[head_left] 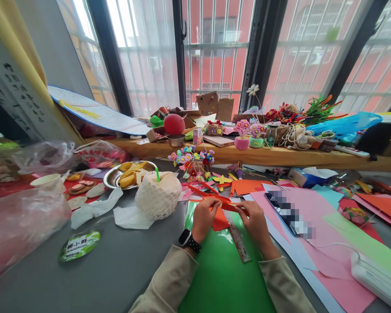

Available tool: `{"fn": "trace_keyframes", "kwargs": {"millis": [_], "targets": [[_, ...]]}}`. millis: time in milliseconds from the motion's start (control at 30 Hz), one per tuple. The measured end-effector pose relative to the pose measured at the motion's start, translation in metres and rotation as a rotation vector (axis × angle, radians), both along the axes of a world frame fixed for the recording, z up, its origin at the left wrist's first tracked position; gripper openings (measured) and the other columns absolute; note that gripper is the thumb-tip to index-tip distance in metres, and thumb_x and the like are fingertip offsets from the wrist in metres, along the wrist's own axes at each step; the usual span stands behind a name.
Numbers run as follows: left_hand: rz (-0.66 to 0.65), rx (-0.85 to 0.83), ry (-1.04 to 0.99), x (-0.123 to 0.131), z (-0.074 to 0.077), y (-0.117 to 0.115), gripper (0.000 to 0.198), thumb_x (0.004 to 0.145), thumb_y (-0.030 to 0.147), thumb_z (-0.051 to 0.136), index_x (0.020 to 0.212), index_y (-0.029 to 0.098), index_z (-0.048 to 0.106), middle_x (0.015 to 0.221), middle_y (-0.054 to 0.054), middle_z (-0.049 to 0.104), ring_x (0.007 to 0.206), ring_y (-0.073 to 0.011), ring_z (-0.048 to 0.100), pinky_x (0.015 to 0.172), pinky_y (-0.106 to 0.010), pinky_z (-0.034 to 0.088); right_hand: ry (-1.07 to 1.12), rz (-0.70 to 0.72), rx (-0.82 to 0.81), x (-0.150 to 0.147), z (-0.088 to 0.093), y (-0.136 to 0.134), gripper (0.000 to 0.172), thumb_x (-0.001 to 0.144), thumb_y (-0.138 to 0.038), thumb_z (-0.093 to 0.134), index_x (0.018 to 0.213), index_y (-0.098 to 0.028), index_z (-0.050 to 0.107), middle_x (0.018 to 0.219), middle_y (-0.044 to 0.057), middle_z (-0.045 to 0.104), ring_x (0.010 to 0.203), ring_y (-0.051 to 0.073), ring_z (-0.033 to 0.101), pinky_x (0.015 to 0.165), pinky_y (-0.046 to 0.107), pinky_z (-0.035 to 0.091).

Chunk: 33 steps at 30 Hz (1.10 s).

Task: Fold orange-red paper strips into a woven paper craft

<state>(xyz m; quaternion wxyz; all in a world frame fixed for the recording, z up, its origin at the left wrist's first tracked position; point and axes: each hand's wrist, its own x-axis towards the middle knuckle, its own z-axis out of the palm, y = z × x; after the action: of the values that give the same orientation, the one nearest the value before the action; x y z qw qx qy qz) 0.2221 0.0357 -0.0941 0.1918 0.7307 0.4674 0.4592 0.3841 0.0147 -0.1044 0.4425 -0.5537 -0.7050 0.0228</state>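
You hold an orange paper strip (pixel 228 207) between your hands, above the far end of the glossy green sheet (pixel 221 278); your left hand (pixel 206 217) has thumb and fingertips pinched together on one end, and your right hand (pixel 254 219) pinches the other. Pulling the ends apart too hard could tear or crease the strip, since paper likely has little give. A ruler (pixel 237 239) lies just below on that slick surface, so a brushing wrist might slide it askew. A wide swing of your left arm could knock the net-wrapped coconut (pixel 158 199) and perhaps spill whatever is inside, which you cannot see; a green straw (pixel 157 174) stands in its top. Just behind it, a metal bowl (pixel 111 177) holds bananas (pixel 129 179). Farther left stands a paper cup (pixel 48 183), its contents hidden. By the window, a pink pot (pixel 241 143) holds pink flowers (pixel 242 126).
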Motion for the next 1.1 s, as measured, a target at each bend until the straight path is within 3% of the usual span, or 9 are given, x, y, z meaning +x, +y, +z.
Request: {"fn": "trace_keyframes", "kwargs": {"millis": [133,267,400,567,800,1100], "targets": [[-0.027,-0.134,-0.241,-0.003,0.003,0.002,0.024,0.073,0.032,0.042,0.077,0.014,0.057,0.075,-0.006,0.060,0.068,-0.0137,0.054,0.064,-0.025,0.041,0.427,0.010,-0.136,-0.002,0.010,-0.007,0.021,0.069,-0.036,0.048,0.070,-0.018,0.058,0.074,0.005,0.060,0.072,0.018,0.052,0.063,0.029,0.039],[-0.336,-0.337,-0.360,0.000,0.005,0.003,0.027,0.068,0.033,0.050,0.086,0.013,0.056,0.086,-0.007,0.059,0.079,-0.0153,0.054,0.070,-0.025,0.041,0.936,0.172,-0.400,-0.010,0.014,-0.010,0.025,0.062,-0.040,0.056,0.070,-0.017,0.059,0.067,0.003,0.062,0.063,0.017,0.055,0.058,0.027,0.041],[-0.561,-0.467,-0.353,0.004,0.008,0.000,0.030,0.063,0.031,0.056,0.087,0.014,0.056,0.090,-0.006,0.057,0.084,-0.0170,0.051,0.072,-0.026,0.040,1.108,0.345,-0.554,-0.016,0.007,-0.006,0.028,0.054,-0.039,0.062,0.069,-0.015,0.061,0.070,0.003,0.062,0.065,0.017,0.055,0.062,0.027,0.041],[-0.629,-0.509,-0.398,0.002,0.015,-0.004,0.028,0.063,0.032,0.056,0.084,0.014,0.058,0.096,-0.006,0.054,0.090,-0.0181,0.048,0.077,-0.027,0.038,1.049,0.387,-0.607,-0.017,0.006,-0.007,0.027,0.055,-0.040,0.062,0.067,-0.015,0.061,0.067,0.003,0.062,0.064,0.016,0.055,0.063,0.028,0.041],[-0.503,-0.547,-0.367,0.001,0.016,-0.003,0.033,0.061,0.040,0.055,0.078,0.012,0.057,0.079,-0.005,0.057,0.079,-0.0161,0.051,0.072,-0.026,0.038,0.623,0.418,-0.502,-0.017,0.025,-0.018,0.028,0.063,-0.039,0.055,0.078,-0.016,0.060,0.078,0.004,0.062,0.076,0.018,0.055,0.066,0.027,0.042],[-0.491,-0.574,-0.410,0.001,0.015,-0.003,0.031,0.062,0.039,0.054,0.074,0.011,0.056,0.072,-0.003,0.056,0.072,-0.0137,0.051,0.068,-0.024,0.038,0.564,0.456,-0.480,-0.014,0.019,-0.015,0.027,0.065,-0.038,0.054,0.080,-0.016,0.061,0.078,0.005,0.063,0.076,0.019,0.056,0.069,0.030,0.042]]}}
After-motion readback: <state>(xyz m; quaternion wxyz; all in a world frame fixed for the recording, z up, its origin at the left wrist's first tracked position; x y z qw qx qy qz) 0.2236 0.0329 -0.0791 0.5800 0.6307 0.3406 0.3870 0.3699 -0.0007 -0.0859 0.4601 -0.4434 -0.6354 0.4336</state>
